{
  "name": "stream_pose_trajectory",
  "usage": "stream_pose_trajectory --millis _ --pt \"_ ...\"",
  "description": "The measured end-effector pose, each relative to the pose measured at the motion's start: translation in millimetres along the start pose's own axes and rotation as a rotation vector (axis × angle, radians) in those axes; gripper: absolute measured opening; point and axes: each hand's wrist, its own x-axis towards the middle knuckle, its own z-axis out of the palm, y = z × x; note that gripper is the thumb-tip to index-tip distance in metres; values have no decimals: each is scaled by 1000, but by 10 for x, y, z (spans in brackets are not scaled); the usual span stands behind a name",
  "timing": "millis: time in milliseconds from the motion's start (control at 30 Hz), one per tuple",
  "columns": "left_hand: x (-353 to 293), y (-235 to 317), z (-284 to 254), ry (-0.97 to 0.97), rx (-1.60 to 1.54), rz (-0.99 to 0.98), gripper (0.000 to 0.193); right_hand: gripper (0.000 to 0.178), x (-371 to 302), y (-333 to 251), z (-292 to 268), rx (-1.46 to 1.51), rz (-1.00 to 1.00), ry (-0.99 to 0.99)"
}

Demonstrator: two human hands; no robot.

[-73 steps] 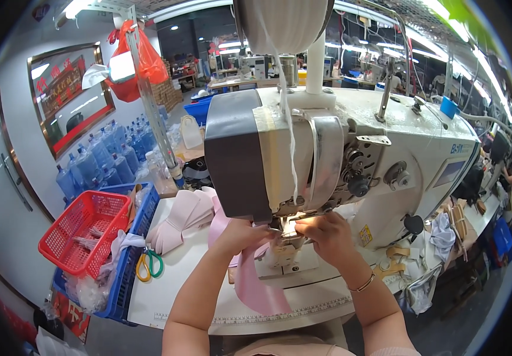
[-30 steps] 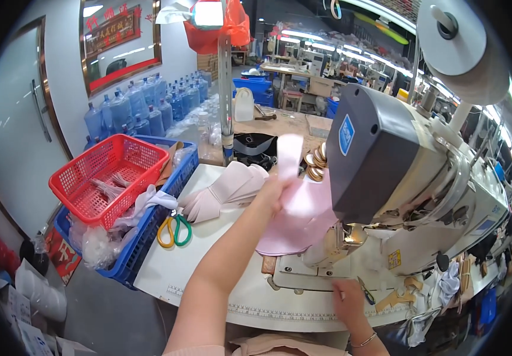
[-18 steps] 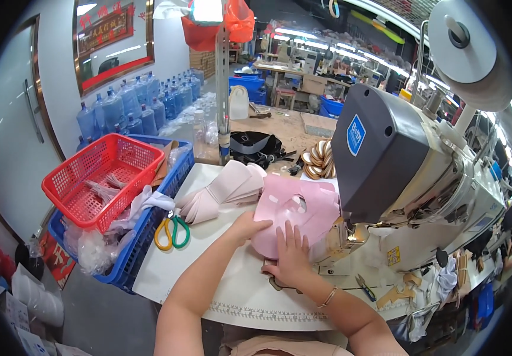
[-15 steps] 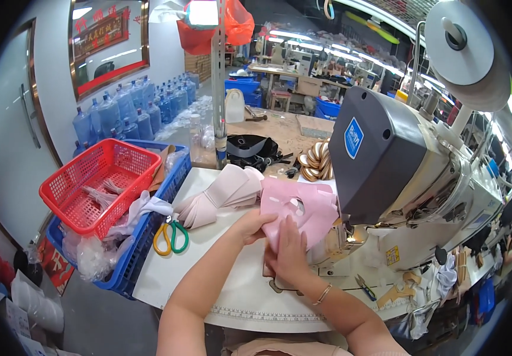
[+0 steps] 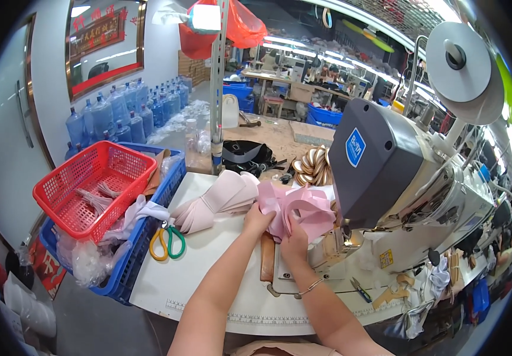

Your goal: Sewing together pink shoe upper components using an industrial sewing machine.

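Head cam's got the left hand [image 5: 258, 219] and right hand [image 5: 294, 242] both pinching the near side of a crumpled pink piece [image 5: 317, 217], just left of the sewing machine [image 5: 374, 160] at the tabletop [image 5: 208, 261]. Its long axis runs roughly left-right, right end pointing machine-ward.

We wear a slim, shiny bracelet [image 5: 311, 288] that loops around our right wrist; our left forearm [image 5: 217, 293] and right forearm [image 5: 340, 314] are uncovered. Between them, at the lower edge, shows our beige garment [image 5: 279, 349], its cut too little in view to tell.
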Motion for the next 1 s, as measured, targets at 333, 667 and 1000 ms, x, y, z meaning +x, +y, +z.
stream_pose_trajectory --millis 333,667,1000 --pt "-184 448 -104 271 468 390 16 46 30 13 6 -54 19 -128" --pt "278 178 -122 -89 -433 28 47 25 106 -144 -45 -6 275 -24" --pt "455 -104 -23 48 312 -88 29 36 397 -247 -68 296 577 523"
